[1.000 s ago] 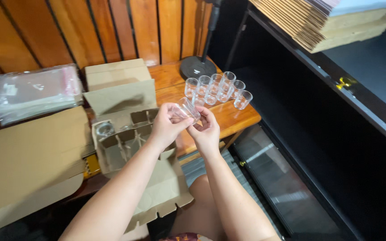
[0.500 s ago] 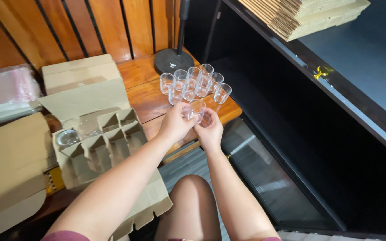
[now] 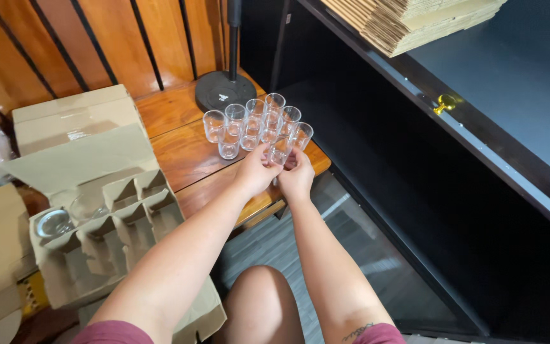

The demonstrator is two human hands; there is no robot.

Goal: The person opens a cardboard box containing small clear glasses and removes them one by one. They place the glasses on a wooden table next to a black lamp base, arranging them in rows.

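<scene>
**Hands and glass now down at the cluster near the counter's edge**

Both hands have travelled forward from above the cardboard box to the group of glasses, and the view has swung right with them. A small clear glass (image 3: 279, 151) sits between the two hands, at the near right end of the cluster of glasses (image 3: 253, 124). The left hand (image 3: 257, 171) pinches it from the left, the right hand (image 3: 297, 177) cups it from the right, so both are grasping it; whether its base touches the wood I cannot tell.

Just right of the cluster, the wooden counter (image 3: 186, 153) ends at a corner, and the held glass is near that edge, with a dark cabinet opening (image 3: 377, 165) dropping away beyond it. Behind the cluster stands a round black stand base (image 3: 225, 92), close to the rear glasses. Left of the cluster lies a bare stretch of wood, then the open cardboard divider box (image 3: 106, 223), with one glass (image 3: 54, 223) lying in a left cell. Above and right of the cluster, stacked flat cardboard (image 3: 415, 19) rests on the cabinet top.
</scene>
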